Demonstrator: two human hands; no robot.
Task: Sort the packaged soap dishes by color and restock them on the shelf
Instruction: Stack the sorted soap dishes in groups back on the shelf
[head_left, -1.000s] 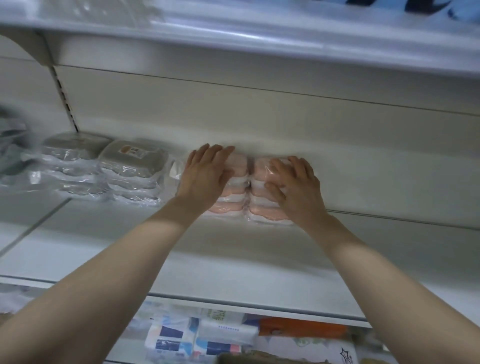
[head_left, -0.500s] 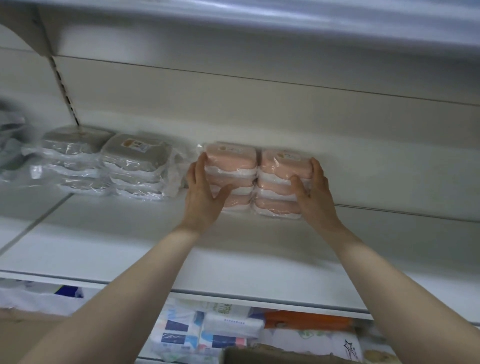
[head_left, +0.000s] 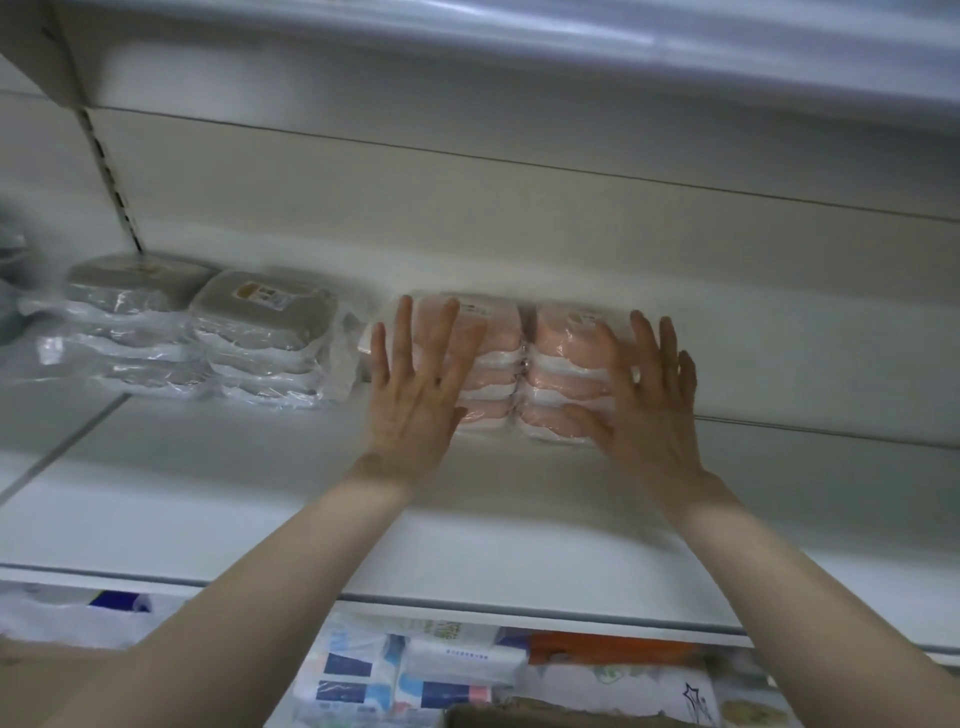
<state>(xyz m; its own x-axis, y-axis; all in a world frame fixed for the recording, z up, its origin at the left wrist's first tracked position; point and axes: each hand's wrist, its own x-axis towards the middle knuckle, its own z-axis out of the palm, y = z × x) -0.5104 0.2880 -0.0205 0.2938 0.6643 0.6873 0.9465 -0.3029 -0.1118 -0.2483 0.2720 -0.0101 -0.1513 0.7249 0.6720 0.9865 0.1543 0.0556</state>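
Observation:
Two stacks of pink packaged soap dishes (head_left: 566, 358) stand side by side at the back of the white shelf (head_left: 260, 493). My left hand (head_left: 415, 395) has its fingers straight and spread in front of the left pink stack. My right hand (head_left: 649, 400) is spread flat against the front right of the right pink stack. To the left sit two stacks of grey packaged soap dishes (head_left: 260, 322) in clear wrap.
The shelf board above (head_left: 519, 31) overhangs the stacks. A slotted upright (head_left: 111, 182) runs down the back wall at left. Below the shelf edge lie tissue packs (head_left: 405, 675) and an orange package (head_left: 613, 649). Bare shelf lies to the right of the pink stacks.
Both hands gripped the sides of the pink stacks half a second ago; now the fingers are straight and spread in front of them. The stacks sit in the same place.

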